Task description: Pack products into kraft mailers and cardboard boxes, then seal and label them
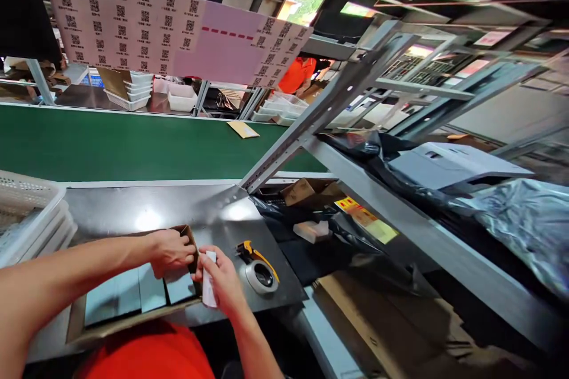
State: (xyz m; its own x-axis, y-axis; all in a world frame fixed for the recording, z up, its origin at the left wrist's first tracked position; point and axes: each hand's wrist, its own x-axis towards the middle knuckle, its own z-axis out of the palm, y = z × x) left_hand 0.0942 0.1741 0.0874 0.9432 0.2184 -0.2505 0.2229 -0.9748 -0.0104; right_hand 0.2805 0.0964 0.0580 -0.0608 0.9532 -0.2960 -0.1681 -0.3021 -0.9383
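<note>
My left hand (171, 251) reaches into an open cardboard box (133, 323) on the metal table. Its fingers are curled down near the box's far right corner, and what they grip, if anything, is hidden. Below that hand, several pale blue flat-topped packages (151, 290) lie side by side in the box. Just outside the box's right edge, my right hand (222, 278) is closed around a narrow white piece (210, 287), perhaps rolled or folded paper. To its right, a yellow-handled tape dispenser (261, 269) with a roll of tape rests on the table.
Stacked white plastic baskets (40, 219) stand at the left. Beyond the metal table (213, 204) runs a green conveyor belt (133, 148) carrying a yellow envelope (243, 129). A slanted metal frame (320, 106) and loaded shelf occupy the right. A board of printed codes (222, 41) hangs above.
</note>
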